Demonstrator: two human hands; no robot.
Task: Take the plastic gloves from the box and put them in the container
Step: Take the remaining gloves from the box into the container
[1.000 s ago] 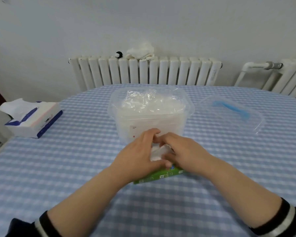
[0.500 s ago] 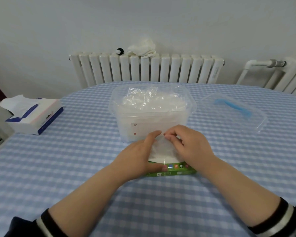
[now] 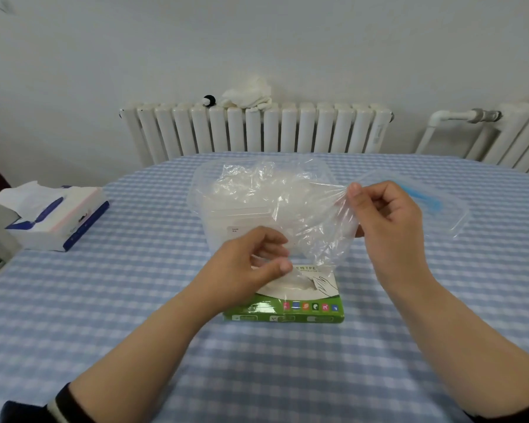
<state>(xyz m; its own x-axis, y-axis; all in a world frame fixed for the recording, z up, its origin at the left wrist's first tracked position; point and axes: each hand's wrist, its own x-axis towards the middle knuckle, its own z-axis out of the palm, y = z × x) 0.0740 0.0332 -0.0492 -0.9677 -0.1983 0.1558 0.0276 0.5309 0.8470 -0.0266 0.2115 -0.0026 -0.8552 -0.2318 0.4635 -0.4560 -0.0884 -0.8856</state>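
Far left, a tissue box [image 3: 58, 218] is lying on the blue-checked tabletop [image 3: 104, 300], a tissue sticking up from its slot. Behind, a cloth [image 3: 248, 93] is resting on the radiator [image 3: 257, 129]. At centre, the left hand [image 3: 245, 264] is hovering over the green glove box [image 3: 287, 309], its fingers loosely curled and thumb extended, touching the lower edge of a clear plastic glove [image 3: 312, 221]; whether it is actually pinching the film cannot be told. The glove is hanging in the air above the box and in front of the clear container [image 3: 214, 215], which is already holding crumpled gloves. To the right, the right hand [image 3: 385, 218] is pinching the glove's upper corner between thumb and forefinger. Beyond it, the container lid [image 3: 446, 215] is lying flat on the tabletop
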